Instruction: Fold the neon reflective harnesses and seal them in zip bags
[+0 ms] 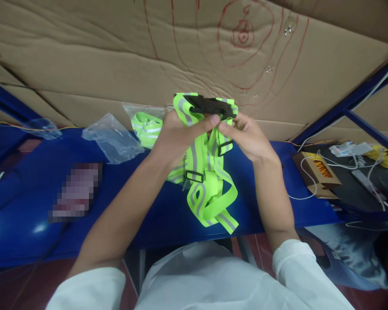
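A neon yellow-green reflective strap bundle (210, 172) with grey stripes hangs from both hands above the blue table. At its top lies a black buckle (210, 104), which looks fastened. My left hand (177, 135) is closed round the left side of the straps, its thumb just under the buckle. On the right side, my right hand (248, 135) pinches the straps below the buckle's right end, thumb tip near the left thumb. Two black sliders sit on the straps, and loose loops and an end dangle toward the table's front edge.
Left of the hands, a bagged green strap (147, 129) and a crumpled clear bag (113, 137) lie on the blue table (116, 215). A blurred-out flat item (79, 189) is further left. A small cardboard box (317, 174) and white cables are at right. Cardboard (100, 64) stands behind.
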Demonstrator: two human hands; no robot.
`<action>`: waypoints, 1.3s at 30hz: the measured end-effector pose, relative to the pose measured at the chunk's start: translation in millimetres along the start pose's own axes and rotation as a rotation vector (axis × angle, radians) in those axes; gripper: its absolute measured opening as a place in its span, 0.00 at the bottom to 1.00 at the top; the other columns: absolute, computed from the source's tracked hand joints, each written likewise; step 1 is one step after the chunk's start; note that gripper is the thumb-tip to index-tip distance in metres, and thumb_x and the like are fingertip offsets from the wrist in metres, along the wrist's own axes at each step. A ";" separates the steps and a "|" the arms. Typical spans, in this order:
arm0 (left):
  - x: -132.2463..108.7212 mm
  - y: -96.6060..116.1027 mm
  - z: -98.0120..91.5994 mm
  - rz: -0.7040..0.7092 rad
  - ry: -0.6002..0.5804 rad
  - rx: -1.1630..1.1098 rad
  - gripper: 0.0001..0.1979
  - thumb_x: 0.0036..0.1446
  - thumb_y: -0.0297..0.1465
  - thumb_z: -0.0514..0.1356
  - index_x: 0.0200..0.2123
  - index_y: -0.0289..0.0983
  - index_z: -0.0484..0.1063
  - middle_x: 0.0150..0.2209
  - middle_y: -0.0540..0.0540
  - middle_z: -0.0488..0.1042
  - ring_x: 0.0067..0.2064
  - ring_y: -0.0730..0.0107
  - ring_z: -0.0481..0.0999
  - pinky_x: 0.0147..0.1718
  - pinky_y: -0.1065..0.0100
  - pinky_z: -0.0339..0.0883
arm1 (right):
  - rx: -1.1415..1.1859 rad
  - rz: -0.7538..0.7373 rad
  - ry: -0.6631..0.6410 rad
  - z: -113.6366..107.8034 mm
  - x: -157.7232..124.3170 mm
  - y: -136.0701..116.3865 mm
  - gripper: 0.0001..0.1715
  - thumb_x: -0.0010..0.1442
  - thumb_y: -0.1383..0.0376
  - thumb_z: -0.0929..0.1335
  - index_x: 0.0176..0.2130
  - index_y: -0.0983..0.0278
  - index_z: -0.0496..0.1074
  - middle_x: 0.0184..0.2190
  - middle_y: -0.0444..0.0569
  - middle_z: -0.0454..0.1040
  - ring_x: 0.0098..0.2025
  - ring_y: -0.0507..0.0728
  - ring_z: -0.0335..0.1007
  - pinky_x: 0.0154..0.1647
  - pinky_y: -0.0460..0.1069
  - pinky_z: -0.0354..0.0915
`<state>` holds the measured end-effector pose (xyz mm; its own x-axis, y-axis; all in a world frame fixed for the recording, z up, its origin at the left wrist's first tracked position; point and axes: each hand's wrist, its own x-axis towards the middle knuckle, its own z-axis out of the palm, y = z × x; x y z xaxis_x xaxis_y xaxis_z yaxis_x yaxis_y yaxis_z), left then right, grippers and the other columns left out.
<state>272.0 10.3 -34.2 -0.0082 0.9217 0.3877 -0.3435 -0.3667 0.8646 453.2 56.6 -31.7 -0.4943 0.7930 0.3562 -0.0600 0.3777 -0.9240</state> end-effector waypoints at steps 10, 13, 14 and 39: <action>5.3 -2.7 -8.5 0.054 -0.043 0.137 0.18 0.49 0.32 0.78 0.44 0.41 0.81 0.47 0.49 0.82 0.54 0.59 0.79 0.57 0.59 0.72 | 0.199 0.052 0.232 21.5 3.4 16.3 0.18 0.48 0.51 0.82 0.35 0.58 0.82 0.40 0.43 0.83 0.49 0.59 0.80 0.56 0.57 0.75; 5.3 -1.4 -8.2 0.010 -0.111 0.075 0.20 0.48 0.33 0.78 0.45 0.41 0.80 0.47 0.48 0.82 0.55 0.58 0.79 0.58 0.59 0.72 | 0.261 0.107 0.215 25.6 2.5 15.8 0.19 0.48 0.51 0.81 0.37 0.57 0.81 0.40 0.44 0.83 0.47 0.60 0.80 0.55 0.57 0.76; 5.9 -2.5 -8.5 0.005 -0.127 0.051 0.21 0.48 0.33 0.78 0.45 0.42 0.80 0.48 0.49 0.82 0.56 0.58 0.79 0.59 0.60 0.71 | 0.269 0.116 0.202 26.8 2.3 15.0 0.20 0.48 0.51 0.81 0.37 0.57 0.81 0.40 0.44 0.83 0.47 0.60 0.80 0.55 0.58 0.77; -9.4 -43.3 7.5 -0.277 -0.330 0.052 0.26 0.46 0.34 0.78 0.49 0.40 0.77 0.45 0.48 0.81 0.46 0.61 0.81 0.47 0.63 0.76 | -0.290 -0.118 0.283 -2.4 -19.9 -27.6 0.21 0.66 0.45 0.73 0.40 0.59 0.79 0.37 0.45 0.80 0.44 0.60 0.79 0.40 0.51 0.75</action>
<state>294.0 16.5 -72.8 0.3812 0.8997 0.2127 -0.2422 -0.1248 0.9622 466.7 31.6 -12.9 -0.2388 0.8207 0.5191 0.1647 0.5611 -0.8112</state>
